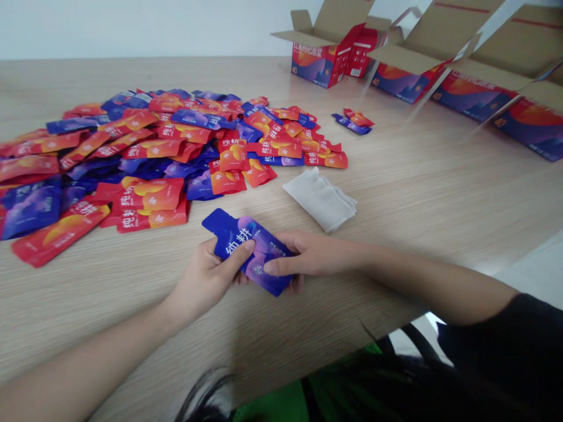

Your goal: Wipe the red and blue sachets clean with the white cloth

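Note:
Between my two hands is a blue and purple foil pouch (263,241) with white lettering, tilted so its narrow neck points to the upper left. My left hand (215,264) is closed on its left edge, thumb across the front. On the lower right part, my right hand (303,255) grips it with the thumb on top and fingers behind. A folded white cloth (323,199) lies on the table just beyond my right hand. To the left and behind, a large heap of red-orange and blue pouches (153,140) covers the table.
Several open printed cartons (314,63) stand along the back right, flaps raised. A few pouches (354,121) lie apart from the heap, in front of the cartons. The wood-grain table (422,217) ends at its near edge by my body.

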Demonstrator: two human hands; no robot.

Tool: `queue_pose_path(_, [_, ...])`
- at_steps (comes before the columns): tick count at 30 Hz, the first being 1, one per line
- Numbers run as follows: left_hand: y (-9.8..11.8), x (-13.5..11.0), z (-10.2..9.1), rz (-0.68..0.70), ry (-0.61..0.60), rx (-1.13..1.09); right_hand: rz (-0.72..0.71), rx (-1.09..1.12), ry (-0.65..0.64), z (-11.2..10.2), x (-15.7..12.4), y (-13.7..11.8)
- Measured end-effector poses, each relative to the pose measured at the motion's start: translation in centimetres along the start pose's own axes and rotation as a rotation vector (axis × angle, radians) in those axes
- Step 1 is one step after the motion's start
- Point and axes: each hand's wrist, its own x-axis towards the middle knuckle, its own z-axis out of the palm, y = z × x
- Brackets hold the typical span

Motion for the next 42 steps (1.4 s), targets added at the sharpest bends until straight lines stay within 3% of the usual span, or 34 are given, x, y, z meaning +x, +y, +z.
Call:
queue_pose_path(9, [-0.3, 0.2, -0.5, 0.028, -0.068, 0.030, 0.033, -0.027, 0.021, -0.5, 0.0, 0.3])
queue_pose_path(16, [-0.2, 0.0, -1.2, -0.036, -0.188, 0.016, 0.054, -0.113, -0.094, -1.0, -0.5, -0.1])
queue_pose_path(18, [0.0, 0.1, -1.1, -0.028, -0.157, 0.017, 0.038, -0.082, -0.015, -1.1, -0.4, 0.1])
queue_pose_path(21, [-0.1, 0.3, -0.8, -0.011, -0.030, -0.031, -0.044, 0.064, 0.233, -1.3, 0.1, 0.4])
queue_pose_path(23, [-0.4, 0.5, -0.5, -0.016, 0.048, -0.074, -0.098, 0.206, 0.331, -1.3, 0.5, 0.5])
queue_pose_path(29, [-1.2, 0.4, 0.0, -0.007, 0.123, -0.037, -0.128, 0.249, 0.146, -0.2, 0.9, 0.5])
queue_pose_path(42, [-0.7, 0.0, -0.2, -0.054, 0.124, 0.056, -0.143, 0.058, 0.275, -0.4, 0.9, 1.1])
